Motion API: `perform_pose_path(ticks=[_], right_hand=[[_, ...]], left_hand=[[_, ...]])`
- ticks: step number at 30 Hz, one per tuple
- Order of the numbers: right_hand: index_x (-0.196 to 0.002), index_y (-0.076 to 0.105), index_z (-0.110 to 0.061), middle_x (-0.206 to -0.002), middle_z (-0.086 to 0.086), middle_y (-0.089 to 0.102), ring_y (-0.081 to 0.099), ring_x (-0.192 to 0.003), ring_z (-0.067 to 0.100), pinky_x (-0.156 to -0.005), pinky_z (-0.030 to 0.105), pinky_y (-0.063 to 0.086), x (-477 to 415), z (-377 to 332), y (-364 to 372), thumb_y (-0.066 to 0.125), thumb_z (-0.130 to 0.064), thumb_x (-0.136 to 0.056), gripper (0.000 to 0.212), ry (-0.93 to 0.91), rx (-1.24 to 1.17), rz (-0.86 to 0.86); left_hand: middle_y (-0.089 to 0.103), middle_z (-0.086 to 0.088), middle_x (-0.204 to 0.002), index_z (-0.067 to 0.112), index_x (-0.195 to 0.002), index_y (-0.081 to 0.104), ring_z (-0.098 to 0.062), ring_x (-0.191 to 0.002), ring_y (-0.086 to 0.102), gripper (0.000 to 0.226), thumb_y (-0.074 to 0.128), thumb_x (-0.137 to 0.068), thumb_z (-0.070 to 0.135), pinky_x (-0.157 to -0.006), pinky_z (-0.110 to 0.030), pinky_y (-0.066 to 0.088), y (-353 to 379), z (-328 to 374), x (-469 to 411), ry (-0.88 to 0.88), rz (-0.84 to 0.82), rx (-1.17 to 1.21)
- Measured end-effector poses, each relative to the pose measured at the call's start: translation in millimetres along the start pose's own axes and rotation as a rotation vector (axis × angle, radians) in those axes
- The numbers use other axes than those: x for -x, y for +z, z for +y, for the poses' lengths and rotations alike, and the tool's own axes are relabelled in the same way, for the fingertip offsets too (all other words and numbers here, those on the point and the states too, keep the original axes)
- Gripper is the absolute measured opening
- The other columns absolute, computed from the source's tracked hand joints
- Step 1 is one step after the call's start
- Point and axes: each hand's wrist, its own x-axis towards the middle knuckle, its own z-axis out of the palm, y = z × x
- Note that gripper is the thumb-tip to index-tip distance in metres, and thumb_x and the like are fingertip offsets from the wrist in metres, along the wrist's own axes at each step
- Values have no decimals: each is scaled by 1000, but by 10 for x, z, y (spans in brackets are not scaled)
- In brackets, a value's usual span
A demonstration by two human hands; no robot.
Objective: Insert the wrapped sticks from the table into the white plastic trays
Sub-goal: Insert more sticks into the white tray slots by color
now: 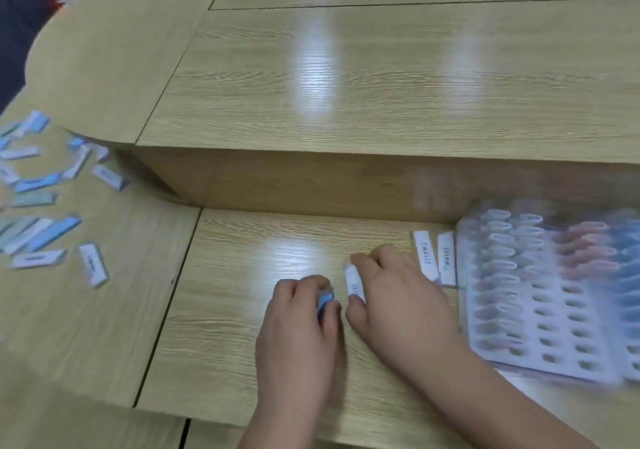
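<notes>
Your right hand (pixel 398 296) pinches a white wrapped stick (pixel 354 284) between thumb and fingers (pixel 367 260), and it is the hand nearer the white plastic trays (pixel 554 355). The trays lie to your right, just past that hand's knuckles. The stick's long axis runs away from you, leaning slightly left. The tray pockets look stretched across your view, so the stick will probably need a turn of the wrist before it goes in.

Your left hand (pixel 298 320) sits just beside the right. Its fingers are curled round a blue wrapped stick (pixel 325 301), of which only the end shows. This hand is farther from the trays and would have to cross over or pass its stick across.

Two more white sticks (pixel 434 258) lie flat side by side between your right hand and the tray edge, both pointing away from you. The far rows of the trays appear filled and the near pockets look open, though blur makes it hard to be sure.

The worktop (pixel 242 327) is pale wood grain, smooth and glossy, so the sticks should slide easily. A raised step (pixel 311 178) closes off the far side. A scatter of spare sticks (pixel 52 206) lies well to your left, within the left hand's reach rather than the right's.
</notes>
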Motion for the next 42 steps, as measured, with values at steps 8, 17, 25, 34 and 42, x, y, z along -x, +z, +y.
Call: perform_pose_path(ticks=[8, 17, 25, 34, 42], right_hand=[[-104, 56, -35, -96, -15, 61, 58, -92, 9, -76, 31, 47, -107, 45, -37, 56, -27, -90, 16, 50, -363, 16], [-90, 72, -43, -85, -18, 70, 68, -73, 0, -62, 4, 46, 532, 615, -792, 80, -20, -79, 27, 89, -978, 325], [-90, 67, -42, -94, -15, 71, 70, -80, 2, -61, 7, 51, 913, 1579, -1048, 73, -22, -78, 24, 184, -841, 540], [-93, 61, -32, -93, -20, 59, 62, -87, 3, -67, 30, 55, 720, 1564, -647, 72, -17, -87, 19, 28, -575, 428], [-93, 69, -21, -92, -12, 62, 61, -76, 7, -58, 27, 50, 768, 1687, -581, 77, -10, -82, 18, -104, -323, 387]], left_hand=[[69, 19, -82, 40, -84, 64, 1, -75, 65, 27, 74, -83, 15, -63, -15, 47, -131, -34, -185, -195, 46, 519], [73, 12, -88, 41, -92, 74, -5, -79, 68, 27, 76, -82, 16, -64, -11, 50, -266, 680, -96, 13, 16, 745], [72, 8, -98, 37, -96, 75, -15, -89, 70, 22, 74, -83, 19, -72, -14, 52, 66, 1352, 20, 254, -47, 787], [70, 11, -100, 37, -98, 74, -14, -92, 70, 24, 71, -84, 18, -74, -14, 52, 224, 1491, 3, 334, -14, 721], [70, 10, -101, 38, -100, 74, -16, -93, 70, 23, 71, -85, 20, -73, -15, 53, 237, 1480, 19, 323, -2, 726]])
